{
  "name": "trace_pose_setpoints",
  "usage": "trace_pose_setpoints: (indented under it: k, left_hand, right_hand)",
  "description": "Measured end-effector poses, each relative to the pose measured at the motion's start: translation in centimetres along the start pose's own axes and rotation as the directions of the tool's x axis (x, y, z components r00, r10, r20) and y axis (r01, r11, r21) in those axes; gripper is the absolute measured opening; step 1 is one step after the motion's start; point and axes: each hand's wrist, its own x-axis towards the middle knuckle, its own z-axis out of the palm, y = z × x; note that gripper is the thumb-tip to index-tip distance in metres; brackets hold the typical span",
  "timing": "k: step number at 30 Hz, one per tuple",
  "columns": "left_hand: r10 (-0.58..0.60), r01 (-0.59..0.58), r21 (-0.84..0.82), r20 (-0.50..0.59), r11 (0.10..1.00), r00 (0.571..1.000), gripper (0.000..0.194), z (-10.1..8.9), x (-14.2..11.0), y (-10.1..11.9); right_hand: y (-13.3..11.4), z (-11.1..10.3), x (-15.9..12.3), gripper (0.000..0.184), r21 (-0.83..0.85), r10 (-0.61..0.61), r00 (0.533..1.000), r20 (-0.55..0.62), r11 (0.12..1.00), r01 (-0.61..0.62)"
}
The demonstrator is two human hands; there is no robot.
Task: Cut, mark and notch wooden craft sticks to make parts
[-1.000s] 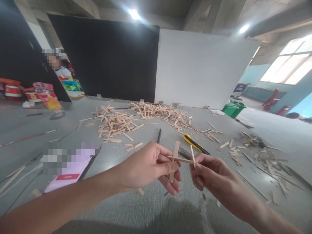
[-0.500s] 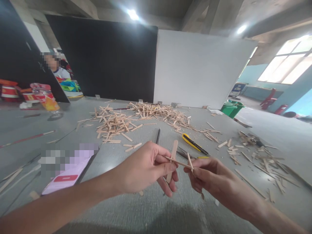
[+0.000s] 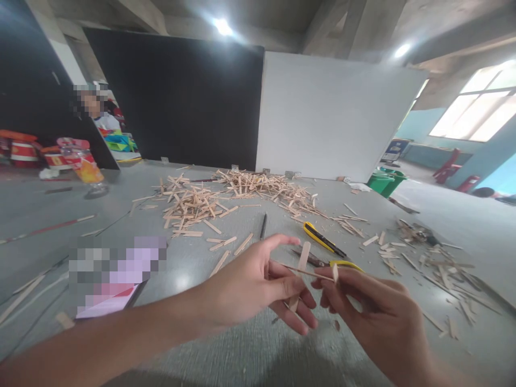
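- Here's the left hand (image 3: 278,285): its index finger lifts away from the rest, the thumb presses over a flat, round-ended pale wooden stick (image 3: 305,255), and the lower fingers fan loosely beneath.
- Over on the right hand (image 3: 363,295), thumb and index finger pinch together at the far end of a narrow-looking pale wooden stick (image 3: 316,274), where a short upright pale wooden piece (image 3: 335,273) pokes up.
- The left forearm slants in from the lower left, knuckles up; the right comes in from the lower right, and the two hands nearly meet above the grey surface (image 3: 226,349).
- The flat stick stands steeply, leaning right at its top, its long axis running from the left fingers up and away.
- The narrow-looking one lies across it, bridging the hands and sloping slightly down to the right; whether they're joined, I cannot tell.
- Just beyond the hands sit yellow-handled metal scissors (image 3: 346,265), with a yellow-and-black utility knife (image 3: 324,240) farther back.
- A dark slender pencil-like tool (image 3: 263,226) points away, nearer the heaped pale wooden sticks (image 3: 189,207).
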Motion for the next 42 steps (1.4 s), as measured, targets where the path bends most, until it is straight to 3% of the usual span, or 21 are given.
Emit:
trace_pose_setpoints:
  k: [4,9,12,17,20,23,26,31,36,40,42]
  left_hand:
    - [0.023,-0.034,-0.136,-0.084,0.99,0.996,0.072,0.8,0.2,-0.7]
    - [0.003,-0.036,-0.211,-0.158,0.977,0.987,0.062,1.3,0.7,-1.1]
    - [0.045,-0.085,-0.185,-0.214,0.979,0.976,0.059,1.4,0.8,-1.2]
    - [-0.007,-0.024,-0.202,-0.155,0.979,0.988,0.044,1.3,1.0,-1.3]
    - [0.008,-0.046,-0.23,-0.163,0.972,0.987,0.049,1.3,1.0,-1.3]
    - [0.019,-0.042,-0.248,-0.095,0.968,0.995,0.05,1.2,1.0,-1.6]
    - [-0.016,0.008,-0.193,-0.04,0.981,0.999,0.047,1.0,1.1,-1.9]
    - [0.01,-0.018,-0.097,-0.084,0.995,0.996,0.034,0.8,1.3,-1.6]
    - [-0.031,0.032,-0.037,0.036,0.999,0.999,0.039,0.4,1.2,-1.2]
    - [-0.051,0.051,-0.009,0.009,0.999,0.999,0.034,0.2,1.2,-1.2]
    - [-0.03,0.03,-0.019,0.0,0.999,1.0,0.035,0.2,1.3,-1.2]
  right_hand:
    - [0.4,0.4,0.0,0.01,0.001,0.028,0.999,-0.038,1.0,-0.028]
    - [0.7,0.6,0.5,0.014,0.26,0.214,0.974,0.069,0.939,-0.224]
    - [0.8,0.7,0.6,0.012,0.314,0.239,0.969,0.067,0.916,-0.248]
    - [0.8,0.7,0.6,0.013,0.298,0.24,0.97,0.03,0.924,-0.238]
    - [1.0,0.7,0.5,0.011,0.229,0.207,0.978,-0.008,0.953,-0.199]
    - [1.2,0.6,0.4,0.01,0.194,0.179,0.984,-0.02,0.966,-0.172]
    - [1.0,0.5,0.6,0.012,0.263,0.205,0.979,0.019,0.943,-0.203]
    - [0.5,0.2,0.8,0.014,0.348,0.24,0.964,0.115,0.899,-0.266]
    - [-0.1,-0.3,0.7,0.027,0.232,0.203,0.955,0.216,0.94,-0.252]
    - [-0.3,-0.7,0.6,0.026,0.235,0.248,0.924,0.292,0.918,-0.32]
    - [-0.4,-0.9,0.7,0.025,0.263,0.217,0.929,0.301,0.917,-0.299]
